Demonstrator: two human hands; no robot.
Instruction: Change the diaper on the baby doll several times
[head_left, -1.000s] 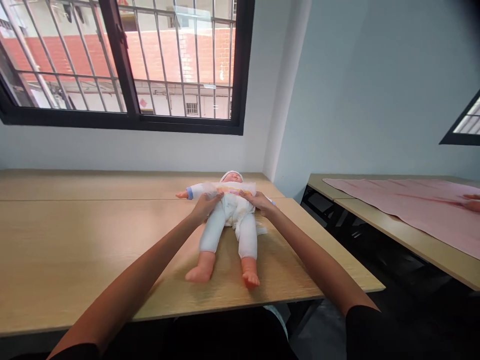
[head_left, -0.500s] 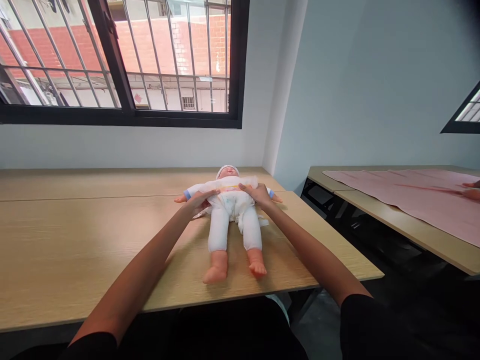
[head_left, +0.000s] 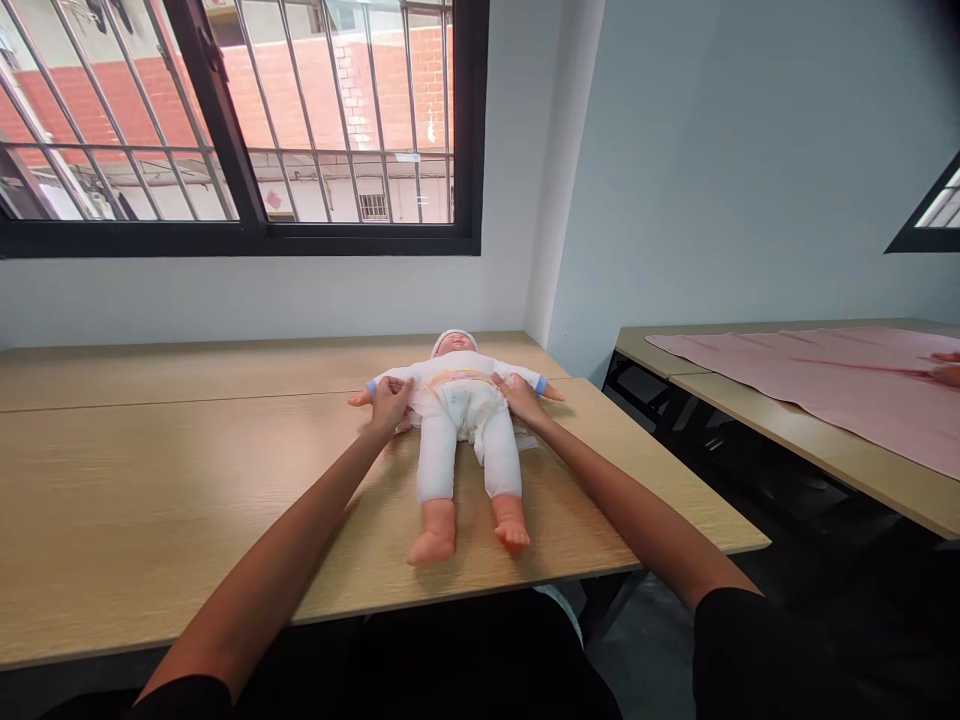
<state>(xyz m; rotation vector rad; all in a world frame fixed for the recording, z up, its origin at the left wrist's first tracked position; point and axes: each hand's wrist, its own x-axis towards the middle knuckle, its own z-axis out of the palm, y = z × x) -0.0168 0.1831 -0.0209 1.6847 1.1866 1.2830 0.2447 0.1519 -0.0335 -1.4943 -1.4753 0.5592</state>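
A baby doll (head_left: 436, 475) in white clothes and a white cap lies on its back on the wooden table (head_left: 187, 480), feet toward me. A white diaper (head_left: 469, 402) is around its hips, its front at the waist. At the doll's hip on the left of the view, my left hand (head_left: 391, 402) has its fingers pinched on the diaper's edge. My right hand (head_left: 519, 396) is at the other side of the waist, its fingers bent against the diaper; whether they grip it is unclear. A pale tab lies beside the hip on the right.
A second table (head_left: 840, 463) on the right bears a pink sheet (head_left: 825, 385), with part of another person's hand (head_left: 946, 373) at its far right. A gap separates the two tables. Behind are a wall and a barred window.
The diaper's front edge, raised over the belly before, now lies lower at the waist. My left hand has turned upright and closed its fingers at the side. My right hand has shifted slightly.
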